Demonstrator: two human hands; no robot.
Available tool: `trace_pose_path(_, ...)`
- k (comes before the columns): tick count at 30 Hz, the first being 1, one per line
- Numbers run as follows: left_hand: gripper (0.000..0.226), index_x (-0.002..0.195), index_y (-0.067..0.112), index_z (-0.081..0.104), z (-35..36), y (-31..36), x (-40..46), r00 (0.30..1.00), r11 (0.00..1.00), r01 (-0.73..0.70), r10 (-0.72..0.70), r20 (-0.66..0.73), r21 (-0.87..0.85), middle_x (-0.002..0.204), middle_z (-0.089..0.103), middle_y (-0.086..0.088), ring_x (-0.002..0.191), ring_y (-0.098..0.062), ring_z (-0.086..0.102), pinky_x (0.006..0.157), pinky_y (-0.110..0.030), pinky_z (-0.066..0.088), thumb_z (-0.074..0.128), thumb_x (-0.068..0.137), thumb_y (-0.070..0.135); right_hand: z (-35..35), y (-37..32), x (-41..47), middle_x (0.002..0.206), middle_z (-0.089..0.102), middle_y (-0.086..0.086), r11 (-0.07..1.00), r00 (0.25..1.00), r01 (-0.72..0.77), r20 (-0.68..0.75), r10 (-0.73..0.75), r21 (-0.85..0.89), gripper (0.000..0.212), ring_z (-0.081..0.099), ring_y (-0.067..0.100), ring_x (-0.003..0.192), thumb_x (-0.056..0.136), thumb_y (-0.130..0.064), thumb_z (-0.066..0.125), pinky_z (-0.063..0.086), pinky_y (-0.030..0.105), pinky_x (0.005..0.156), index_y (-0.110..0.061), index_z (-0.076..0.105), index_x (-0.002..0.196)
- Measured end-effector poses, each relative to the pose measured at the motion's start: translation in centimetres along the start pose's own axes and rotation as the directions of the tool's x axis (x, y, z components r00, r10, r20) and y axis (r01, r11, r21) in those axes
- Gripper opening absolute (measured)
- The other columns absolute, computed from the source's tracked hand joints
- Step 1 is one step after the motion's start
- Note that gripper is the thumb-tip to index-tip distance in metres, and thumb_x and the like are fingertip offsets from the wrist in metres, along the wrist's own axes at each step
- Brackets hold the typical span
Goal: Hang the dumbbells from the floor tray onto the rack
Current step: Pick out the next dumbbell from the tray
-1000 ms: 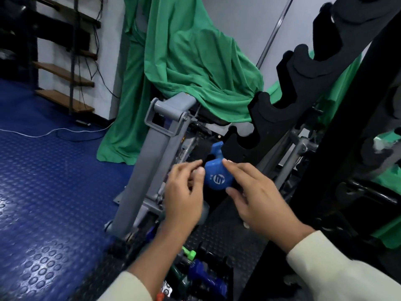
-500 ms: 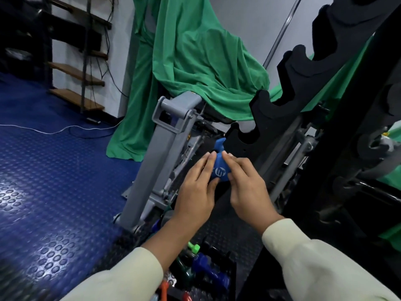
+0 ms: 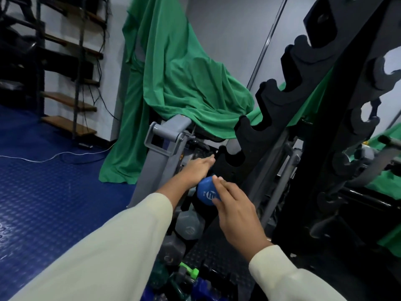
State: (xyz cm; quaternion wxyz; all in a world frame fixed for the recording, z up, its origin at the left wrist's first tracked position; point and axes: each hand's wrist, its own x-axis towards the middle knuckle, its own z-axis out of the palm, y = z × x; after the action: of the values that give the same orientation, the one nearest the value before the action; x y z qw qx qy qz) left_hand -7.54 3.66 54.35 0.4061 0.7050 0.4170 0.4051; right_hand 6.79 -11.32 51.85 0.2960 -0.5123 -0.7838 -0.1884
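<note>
Blue studded rubber flooring [image 3: 43, 203] covers a gym room, with a green cloth [image 3: 184, 83] draped over a grey machine [image 3: 156, 161] at centre. A black rack [image 3: 299, 88] with a row of scalloped notches slants up across the right side.

Low on that rack, a blue dumbbell [image 3: 206, 193] shows one rounded head with a white logo. Its handle and far head are hidden, so whether it is fully seated in a notch cannot be told. The right hand [image 3: 234, 211] lies over the near head with fingers nearly straight, fingertips touching the top of it, not wrapped round it. The left hand [image 3: 199, 167] reaches past the dumbbell toward the lowest notches, fingers extended and flat; it appears to hold nothing, though its underside is hidden.

Grey dumbbells [image 3: 188, 227] sit just below the blue one. At the bottom edge, the floor tray [image 3: 225, 279] is mostly hidden under more dumbbells, among them a green one [image 3: 191, 271].

The blue dumbbell looks small and probably light, rigid, with a smooth coating that could slip under flat fingers. A firm hold would be round the narrow handle between the heads, with the heads then straddling a notch.
</note>
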Motion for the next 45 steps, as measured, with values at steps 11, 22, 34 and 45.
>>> trace_pose_path(11,0.075,0.15,0.046,0.048,-0.7,-2.3,1.9,0.985,0.999,0.041,-0.038,0.169,-0.016,0.159,0.047,0.012,0.149,-0.013,0.04,0.125,-0.044,0.03,0.041,0.084,0.079,0.8,0.2,0.6,0.138,0.06,-0.002,0.993,0.996,-0.032,-0.076,0.041,0.113,0.054,0.057,0.017,0.133,0.098,-0.01,0.07,0.047,0.031,0.112,-0.016,0.056,0.149)
trace_pose_path(22,0.036,0.138,0.025,0.067,3.3,-2.5,-11.6,0.817,0.925,-0.352,0.378,-0.436,0.143,0.119,0.06,0.008,0.106,-0.007,0.063,0.088,-0.025,0.056,0.065,0.102,0.027,0.5,1.2,-0.5,0.145,0.058,0.001,0.989,0.999,-0.002,-0.045,0.009,0.146,0.058,0.061,0.025,0.124,0.098,-0.005,0.066,0.052,0.039,0.106,-0.016,0.051,0.152)
trace_pose_path(34,0.045,0.149,0.013,0.056,5.1,-5.2,-10.3,0.649,0.777,-0.36,0.606,-0.46,0.516,0.137,0.064,-0.007,0.118,-0.022,0.065,0.1,-0.035,0.056,0.048,0.109,0.033,2.0,1.1,-1.0,0.147,0.056,0.002,0.986,0.99,0.018,-0.142,0.006,0.164,0.058,0.058,0.024,0.113,0.097,-0.002,0.064,0.05,0.033,0.105,-0.014,0.051,0.153)
trace_pose_path(45,0.053,0.162,0.046,0.024,2.1,-1.3,-14.1,0.892,0.728,-0.118,0.377,-0.25,0.675,0.158,0.048,0.014,0.128,-0.027,0.061,0.095,-0.044,0.055,0.037,0.111,0.04,1.0,0.9,-1.0,0.156,0.052,-0.004,0.966,0.997,-0.047,-0.052,0.062,0.253,0.063,0.056,0.022,0.131,0.096,-0.001,0.066,0.045,0.036,0.115,-0.022,0.051,0.154)
